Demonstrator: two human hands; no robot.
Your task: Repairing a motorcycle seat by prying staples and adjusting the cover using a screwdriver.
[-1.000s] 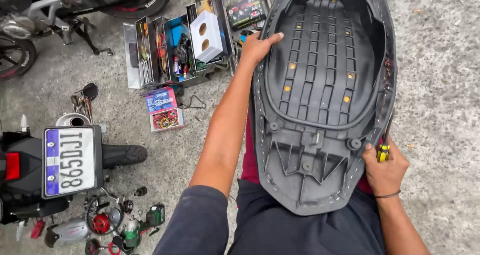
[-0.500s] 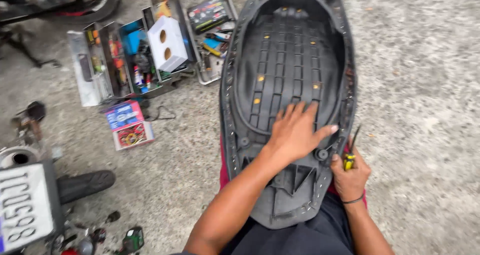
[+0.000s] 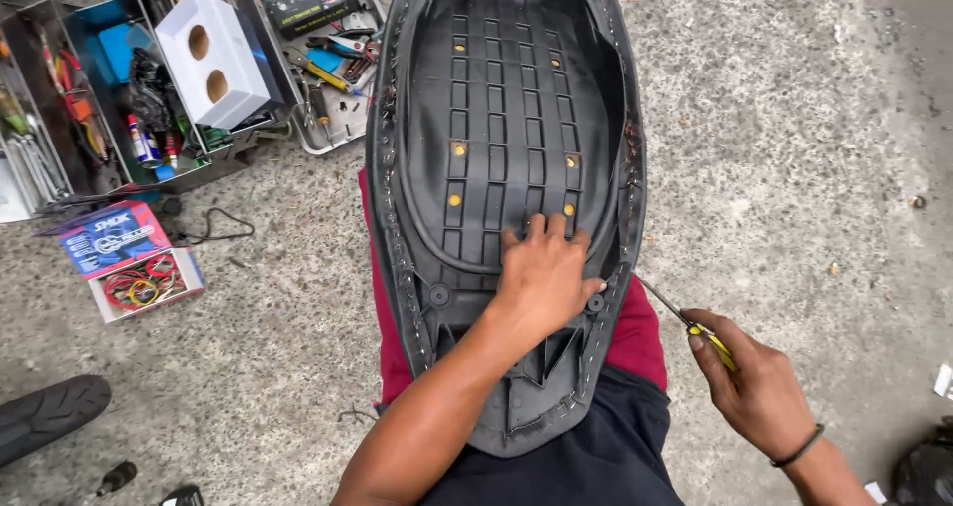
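An open toolbox [image 3: 149, 158] holds a white box [image 3: 213, 59] with two holes. A small carton [image 3: 129, 258] of coloured rings lies on the concrete beside a tyre [image 3: 50, 417].

Concrete floor [image 3: 794, 168] with toolbox [image 3: 149, 99], tyre [image 3: 50, 417]

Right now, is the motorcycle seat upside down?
Yes: the motorcycle seat shows its ribbed black plastic underside, left hand pressing it.

View: single head-worn camera, looking steeply down and slightly forward from above the person's lap. Range: close; forearms enter from the near edge. Centre of frame: upturned motorcycle seat [image 3: 506, 168], running from near to far. Far left: open toolbox [image 3: 129, 89] on concrete floor [image 3: 794, 168]. Near left edge: tyre [image 3: 50, 417]. No second view to share coverage.
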